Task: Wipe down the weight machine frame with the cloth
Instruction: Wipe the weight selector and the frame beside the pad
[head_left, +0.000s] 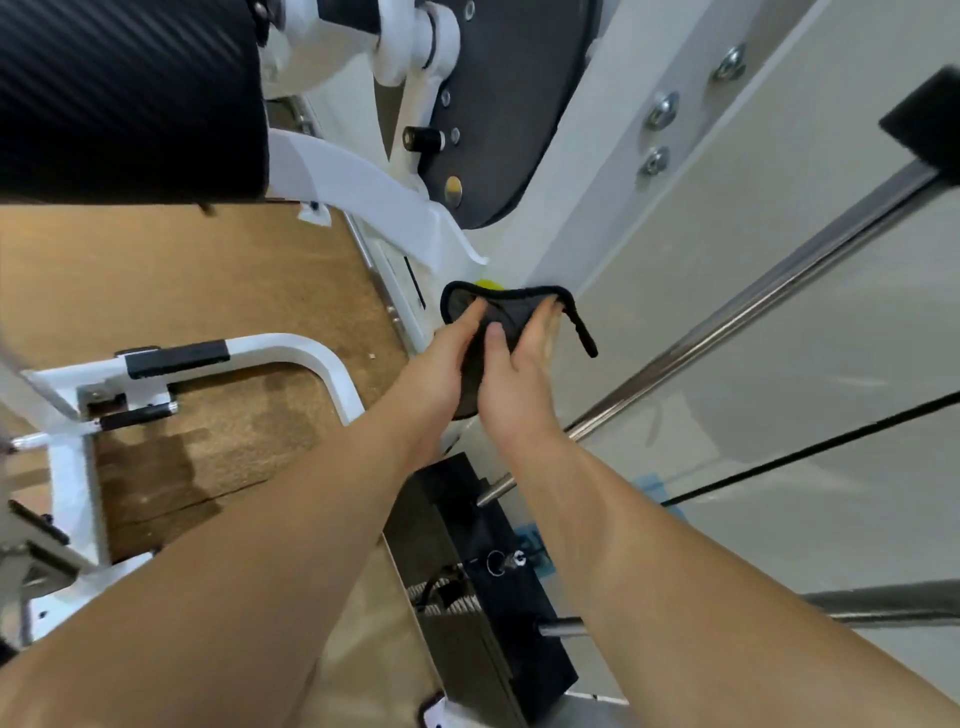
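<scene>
Head view: looking down the person's two forearms to a white frame (597, 171) upright.
Cloth (511, 312): dark, bunched between both hands, low against the foot of the upright; whether it actually touches the paint I cannot tell.
Left hand (447, 358): fingers curled onto the cloth's left part, gripping it.
Right hand (514, 384): thumb pressed on the cloth's middle, fingers along its right edge, also holding it.
Loose tail: a hemmed strip of cloth hangs free just right of the right hand, near the rod (779, 291). Likely snag if the wipe runs that way.
Pinch risk: the grey plate (498, 130) and white arm (374, 192) sit just above the hands. Fingers could be caught there if that linkage swings during an upward stroke.
Stack (483, 571): directly under both forearms, pin (506, 561) sticking out. A dropped elbow may knock it.
Bolts (662, 111): raised heads on the upright; the cloth could catch on them and pull free.
Coverage risk: the cloth is bunched small, so broad faces of the frame may get missed unless it is spread.
Cable (810, 452): taut, well right of the hands; low concern.
</scene>
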